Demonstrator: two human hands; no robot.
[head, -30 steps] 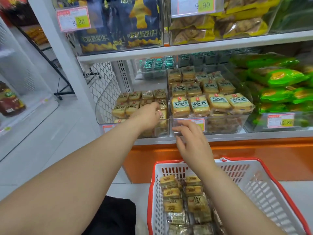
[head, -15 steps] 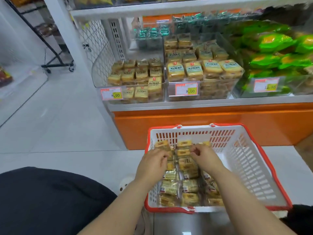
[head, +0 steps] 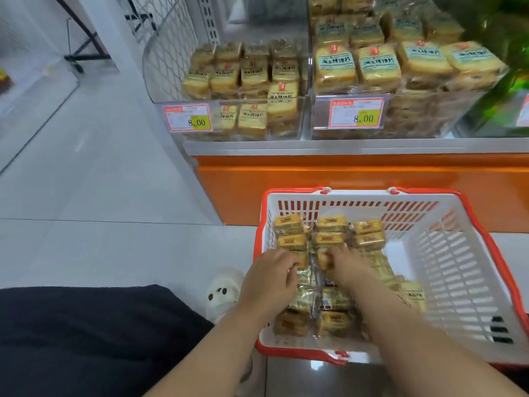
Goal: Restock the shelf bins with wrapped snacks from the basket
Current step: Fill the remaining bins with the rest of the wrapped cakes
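Both of your hands are down in the basket, which sits on the floor below the shelf. Your left hand is curled over a wrapped snack at the left of the pile; the fingers bend round the pack, so read this grip as grasping it. Your right hand pinches another pack near the centre of the pile, thumb and fingers clenched on its top edge.

The remaining snacks fill the left half of the basket, stacked in rows running from 12 o'clock toward 6 o'clock. The right half shows bare white mesh.

The left bin lies at 11 o'clock from the basket and appears only part filled. The right bin at 12 o'clock is heaped to its front wall. Judging from this, direct the next packs to the left bin.

Procedure for the step in hand:

1. Close on the body of each pack, not on the crimped wrapper end; the film is slick and will likely slip.
2. Lift straight up until both packs pass the basket rim.
3. Keep the labels facing up, matching the packs already displayed.
4. Set each pack flat behind the price tag, without pushing the front row forward
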